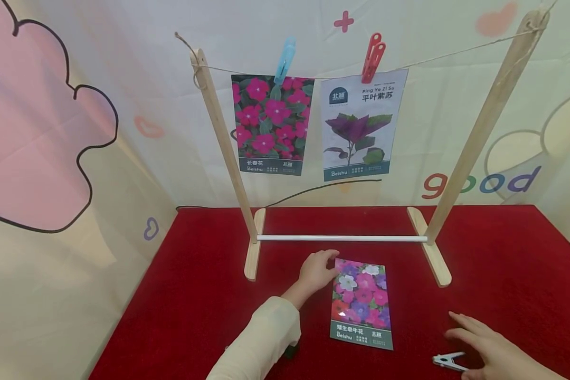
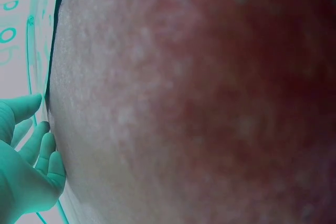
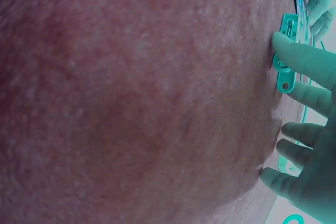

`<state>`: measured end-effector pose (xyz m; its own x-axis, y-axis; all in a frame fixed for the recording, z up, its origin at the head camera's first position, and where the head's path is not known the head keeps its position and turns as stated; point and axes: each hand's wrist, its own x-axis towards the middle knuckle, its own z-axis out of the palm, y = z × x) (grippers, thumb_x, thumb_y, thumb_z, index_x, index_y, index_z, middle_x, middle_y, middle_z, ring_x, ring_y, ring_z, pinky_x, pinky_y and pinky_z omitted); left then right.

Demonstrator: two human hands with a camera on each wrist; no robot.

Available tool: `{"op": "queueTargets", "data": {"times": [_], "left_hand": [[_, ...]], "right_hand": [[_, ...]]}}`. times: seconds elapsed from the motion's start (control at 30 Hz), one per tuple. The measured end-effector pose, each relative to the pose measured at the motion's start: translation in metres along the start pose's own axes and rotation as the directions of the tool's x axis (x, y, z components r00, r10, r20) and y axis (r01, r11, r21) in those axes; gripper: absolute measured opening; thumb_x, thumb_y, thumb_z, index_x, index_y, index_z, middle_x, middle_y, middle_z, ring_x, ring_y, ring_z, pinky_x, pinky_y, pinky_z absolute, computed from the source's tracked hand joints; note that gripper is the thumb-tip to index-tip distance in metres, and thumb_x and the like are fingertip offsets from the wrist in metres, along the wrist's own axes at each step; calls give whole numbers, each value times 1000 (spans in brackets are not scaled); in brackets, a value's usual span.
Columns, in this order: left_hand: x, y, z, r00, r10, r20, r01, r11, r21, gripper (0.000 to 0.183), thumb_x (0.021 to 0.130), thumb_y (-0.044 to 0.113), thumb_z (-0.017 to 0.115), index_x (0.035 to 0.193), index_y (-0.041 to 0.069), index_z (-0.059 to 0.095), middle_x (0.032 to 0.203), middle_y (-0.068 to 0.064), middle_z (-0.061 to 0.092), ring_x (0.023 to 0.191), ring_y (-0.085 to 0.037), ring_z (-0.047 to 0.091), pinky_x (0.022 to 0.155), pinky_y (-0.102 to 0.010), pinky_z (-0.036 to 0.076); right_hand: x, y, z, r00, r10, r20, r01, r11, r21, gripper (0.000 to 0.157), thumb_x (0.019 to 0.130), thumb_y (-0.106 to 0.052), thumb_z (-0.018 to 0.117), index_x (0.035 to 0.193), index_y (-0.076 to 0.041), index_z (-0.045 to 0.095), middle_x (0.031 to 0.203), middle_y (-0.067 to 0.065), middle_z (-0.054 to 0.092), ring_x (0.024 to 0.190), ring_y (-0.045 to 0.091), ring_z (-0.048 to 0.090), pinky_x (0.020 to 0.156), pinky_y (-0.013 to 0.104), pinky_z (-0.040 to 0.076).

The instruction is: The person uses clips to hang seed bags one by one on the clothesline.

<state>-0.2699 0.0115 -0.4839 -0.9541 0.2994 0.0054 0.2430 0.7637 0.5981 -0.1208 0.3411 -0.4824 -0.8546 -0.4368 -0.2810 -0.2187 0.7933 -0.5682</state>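
A seed packet picture card (image 1: 361, 295) with pink, white and purple petunias lies on the red cloth. At its upper left corner is my left hand (image 1: 317, 270), thumb and fingertips touching or very near the edge. In the left wrist view, the left hand (image 2: 31, 166) shows its thumb apart from the fingers beside the card's edge. A pale clothespin (image 1: 448, 361) lies at the lower right. Around it my right hand (image 1: 491, 345) spreads its fingers. In the right wrist view, the right thumb (image 3: 302, 56) crosses in front of the clothespin (image 3: 286, 80); firm contact cannot be seen.
Behind the card stands a wooden frame (image 1: 480, 132) with a white crossbar (image 1: 342, 238). From its string hang a pink flower card (image 1: 273, 124) on a blue clothespin (image 1: 285, 60) and a purple-leaf card (image 1: 361, 126) on a red clothespin (image 1: 373, 58).
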Motion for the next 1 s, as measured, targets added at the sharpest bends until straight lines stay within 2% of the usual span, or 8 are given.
{"op": "queueTargets", "data": {"times": [0.17, 0.37, 0.57, 0.67, 0.8, 1.0], "left_hand": [[1, 1, 1, 1000, -12, -4, 12, 1000, -15, 41, 79, 23, 64, 118, 19, 55, 105, 1, 60, 91, -13, 54, 76, -24, 49], [3, 1, 1, 999, -42, -2, 42, 998, -52, 40, 79, 21, 65, 118, 18, 55, 101, 0, 59, 89, -13, 55, 73, -23, 50], [4, 3, 0, 998, -66, 14, 67, 995, -68, 41, 78, 21, 66, 118, 17, 55, 97, 1, 58, 83, -12, 53, 70, -22, 49], [6, 3, 0, 997, -79, 21, 80, 994, -74, 42, 77, 21, 66, 117, 16, 55, 94, 1, 58, 80, -11, 52, 67, -21, 49], [8, 2, 1, 995, -96, 27, 98, 992, -85, 41, 77, 21, 67, 116, 15, 56, 93, 1, 58, 80, -11, 51, 66, -20, 49], [8, 4, 0, 991, -127, 37, 131, 983, -131, 36, 77, 19, 67, 112, 13, 59, 95, 0, 60, 82, -13, 53, 69, -23, 50]], "right_hand": [[-1, -2, 0, 998, -43, -42, 40, 996, -75, 38, 63, -35, 74, 96, -26, 57, 129, 24, 36, 106, 43, 37, 67, 20, 47], [-1, -6, 0, 999, -14, -44, 11, 998, -66, 28, 64, -33, 74, 80, -29, 52, 128, 28, 37, 107, 45, 38, 67, 31, 49], [-1, -6, -2, 1000, 9, -29, -10, 999, -49, 26, 65, -34, 73, 80, -29, 52, 128, 29, 36, 108, 47, 37, 67, 36, 50], [-1, -7, -2, 999, -13, -50, 9, 996, -85, 25, 66, -36, 72, 82, -30, 54, 126, 27, 39, 107, 45, 39, 68, 32, 49], [0, -7, -1, 994, -56, -98, 43, 990, -137, 24, 68, -40, 70, 85, -32, 54, 124, 24, 43, 105, 41, 43, 67, 22, 46], [0, -8, 0, 983, -105, -152, 79, 982, -172, 26, 67, -40, 70, 84, -31, 53, 121, 22, 47, 101, 40, 45, 66, 19, 45]]}}
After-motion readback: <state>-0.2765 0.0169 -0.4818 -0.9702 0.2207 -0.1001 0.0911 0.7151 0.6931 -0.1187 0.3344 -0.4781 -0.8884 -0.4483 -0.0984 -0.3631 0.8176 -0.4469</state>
